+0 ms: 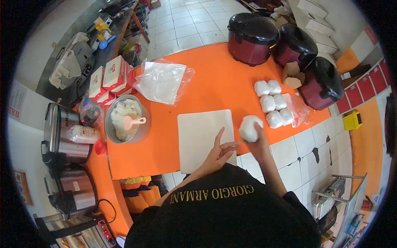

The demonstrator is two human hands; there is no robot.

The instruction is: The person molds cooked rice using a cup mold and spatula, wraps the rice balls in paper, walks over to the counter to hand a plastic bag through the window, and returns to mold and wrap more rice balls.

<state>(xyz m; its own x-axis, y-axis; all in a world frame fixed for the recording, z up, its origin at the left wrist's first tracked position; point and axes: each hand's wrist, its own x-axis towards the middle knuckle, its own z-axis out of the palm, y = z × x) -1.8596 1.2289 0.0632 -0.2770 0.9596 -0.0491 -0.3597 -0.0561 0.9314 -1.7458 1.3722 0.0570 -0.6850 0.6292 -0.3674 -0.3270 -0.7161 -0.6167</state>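
My right hand (259, 144) grips a white paper-wrapped bundle (249, 127) above the orange table's near edge. To its left, my left hand (220, 154) is open, with its index finger stretched out and nothing held. It is over the lower right part of a stack of white paper sheets (198, 132). Several similar wrapped bundles (267, 102) sit in two columns farther right. At the left, a metal pot (145, 131) contains cooked rice (120, 108), with a pale pink rice scoop (131, 122) lying on it.
Clear plastic with white sheets (163, 82) lies on the orange table (211, 74). Red-and-white boxes (115, 73) are stacked behind the pot. Dark red rice cookers (253, 41) line the far right. Steel cookers (68, 138) stand left. Plastic bags (298, 108) lie beside the bundles.
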